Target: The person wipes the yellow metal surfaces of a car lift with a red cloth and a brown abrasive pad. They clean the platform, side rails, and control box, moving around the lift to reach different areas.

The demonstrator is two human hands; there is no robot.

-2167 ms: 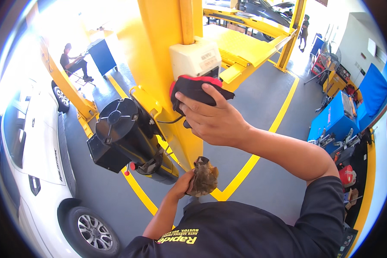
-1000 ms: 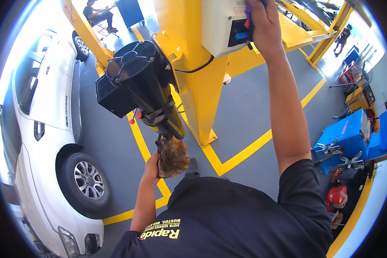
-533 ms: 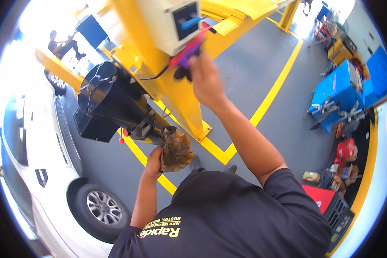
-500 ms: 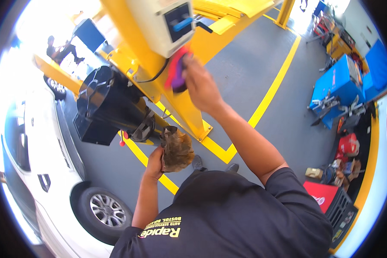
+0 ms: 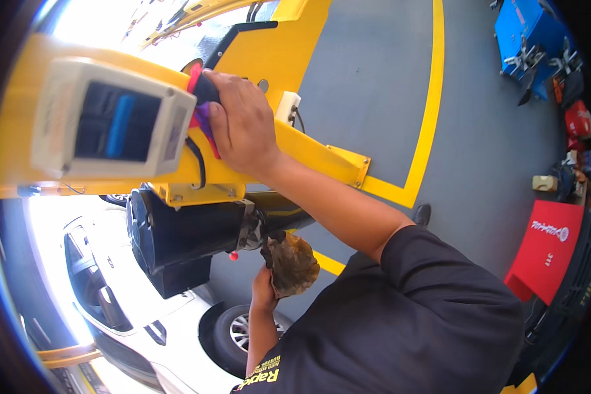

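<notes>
My right hand (image 5: 246,128) is closed on a red and purple cloth (image 5: 203,118), held against the side of a yellow lift post (image 5: 20,125). A pale control box (image 5: 177,121) with a dark panel and a blue bar is fixed to the post, just left of the cloth. Lower down, my left hand (image 5: 262,289) grips a crumpled brown, dark-stained paper-like wad (image 5: 295,266). Its exact kind is unclear. Behind the wad sits a black cylindrical unit (image 5: 197,226), mounted along the post.
A white vehicle (image 5: 177,338) stands at lower left. The post's bolted base plate (image 5: 358,167) meets a yellow floor line (image 5: 427,111). A blue machine (image 5: 522,29) is at upper right, with a red-topped cabinet (image 5: 548,240) at the right.
My view has turned, so the post now runs toward the left and the control box looks larger. My right hand now presses the cloth to the post. The wad stays in my left hand.
</notes>
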